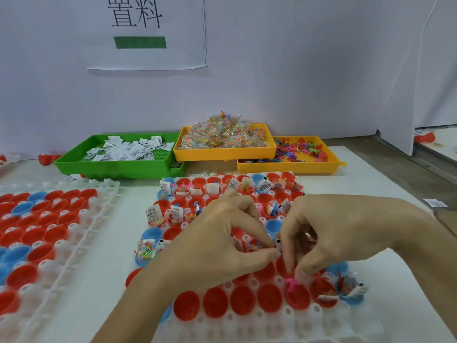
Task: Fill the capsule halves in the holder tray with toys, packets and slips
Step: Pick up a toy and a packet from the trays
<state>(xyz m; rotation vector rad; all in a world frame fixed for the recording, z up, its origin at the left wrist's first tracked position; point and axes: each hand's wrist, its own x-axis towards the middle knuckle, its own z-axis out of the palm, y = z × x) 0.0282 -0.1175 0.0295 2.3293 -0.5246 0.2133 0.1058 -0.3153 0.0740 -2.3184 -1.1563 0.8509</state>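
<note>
capsule halves point(269, 297) below left hand point(217, 243) and right hand point(346, 231), fingertips pinched together.

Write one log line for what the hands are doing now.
hands: left, right over holder tray | right touches pink toy | near row unfilled

1. Small packing station in a workshop or factory.
2. Shown by sorted supply trays: green tray point(74, 162) of slips, yellow trays point(223, 154) of packets and toys.
3. Printed sign point(146, 33) on partition wall.
</note>
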